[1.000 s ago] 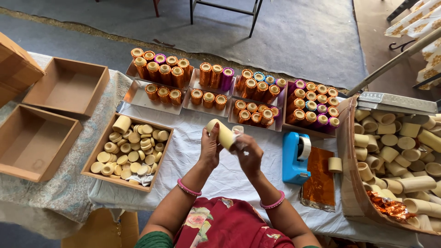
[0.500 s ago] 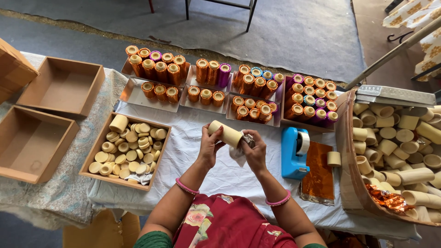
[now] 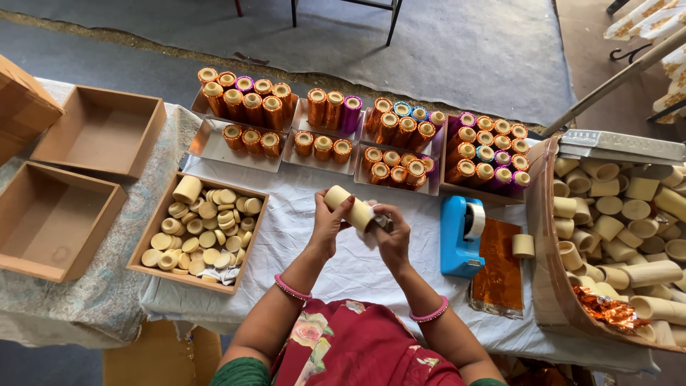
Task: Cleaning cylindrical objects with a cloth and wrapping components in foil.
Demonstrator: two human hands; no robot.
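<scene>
White cloth covers your worktable (image 3: 300,236). Above it, your left hand (image 3: 330,223) grips a cream cardboard tube (image 3: 348,207), fingers wrapped around its upper end. Your right hand (image 3: 391,230) pinches its lower end. A blue tape dispenser (image 3: 461,236) stands just right; a box of round caps (image 3: 204,232) lies left.

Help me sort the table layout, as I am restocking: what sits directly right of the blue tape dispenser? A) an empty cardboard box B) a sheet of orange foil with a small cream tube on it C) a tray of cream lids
B: the orange foil sheet lies right against the blue tape dispenser, with a small cream tube at its edge.
</scene>
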